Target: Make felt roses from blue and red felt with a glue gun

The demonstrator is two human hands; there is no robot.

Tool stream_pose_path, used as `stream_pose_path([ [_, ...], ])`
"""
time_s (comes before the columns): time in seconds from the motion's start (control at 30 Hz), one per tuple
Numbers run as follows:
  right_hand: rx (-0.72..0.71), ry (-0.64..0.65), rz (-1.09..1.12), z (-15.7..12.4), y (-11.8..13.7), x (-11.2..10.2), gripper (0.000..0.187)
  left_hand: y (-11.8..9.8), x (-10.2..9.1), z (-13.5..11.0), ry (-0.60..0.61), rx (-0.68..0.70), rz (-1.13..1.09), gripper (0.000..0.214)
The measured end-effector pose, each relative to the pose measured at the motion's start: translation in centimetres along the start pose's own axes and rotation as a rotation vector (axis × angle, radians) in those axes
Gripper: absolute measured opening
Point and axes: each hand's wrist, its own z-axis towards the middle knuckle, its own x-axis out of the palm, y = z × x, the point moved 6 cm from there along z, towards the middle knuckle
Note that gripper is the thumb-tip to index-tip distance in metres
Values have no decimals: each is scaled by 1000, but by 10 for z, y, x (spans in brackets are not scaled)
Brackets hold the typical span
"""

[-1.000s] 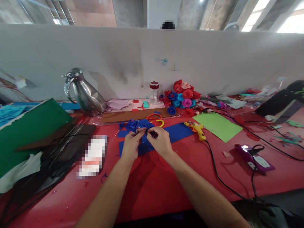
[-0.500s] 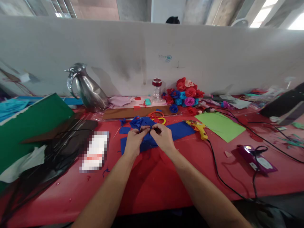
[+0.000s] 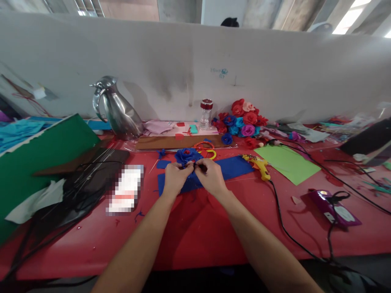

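A blue paper flower [image 3: 185, 155] with a bit of red at its centre shows just beyond my fingertips. My left hand [image 3: 177, 177] is closed in a pinch at the flower's underside. Close against it, my right hand [image 3: 210, 174] pinches the same spot, where a scrap of dark blue shows between the fingertips; the exact grip is hidden by my fingers. Beneath both hands lies a strip of blue crepe paper [image 3: 235, 167]. Scissors with yellow and orange handles [image 3: 210, 154] rest right behind the flower.
A yellow glue gun [image 3: 259, 166] with a black cord lies right, near a green sheet [image 3: 288, 162] and purple box [image 3: 336, 207]. Behind stand a steel jug [image 3: 120, 108], a lidded jar [image 3: 206, 114] and bunched paper flowers [image 3: 244, 122]. A blurred-out phone-like object [image 3: 126, 189] lies left.
The blue flower has turned and its petals now face me more openly above my fingers. Both hands stay pinched together. The whole view has shifted slightly.
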Motion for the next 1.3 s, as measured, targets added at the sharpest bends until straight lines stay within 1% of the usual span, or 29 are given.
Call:
stream_pose_path([
  [0.1,-16,1,-24,-1,2,0,13,-3,0,-1,-15,16,35,35],
  [0.3,3,-1,-2,-1,3,0,13,2,2,-2,-30,-80,-84,34],
  [0.43,50,-18,51,-1,0,-1,13,4,6,-2,15,-123,-237,24],
  [0.57,127,-32,133,-1,-4,-1,16,5,9,-2,58,-171,-329,25],
  [0.63,149,-27,160,0,-6,-1,18,5,9,-2,72,-166,-297,26],
  [0.7,149,-22,154,0,-7,-1,18,4,9,-2,77,-132,-230,27],
  [0.87,125,-11,75,-1,-6,-1,16,2,4,-1,18,-65,-108,27],
  [1.0,104,-5,35,-2,-4,0,17,-1,3,-1,7,-35,-80,26],
  [1.17,114,6,40,-3,-2,0,16,0,2,-2,-23,-46,-71,32],
  [1.3,153,-3,101,-2,-3,-1,15,5,3,-2,-38,-105,-118,34],
])
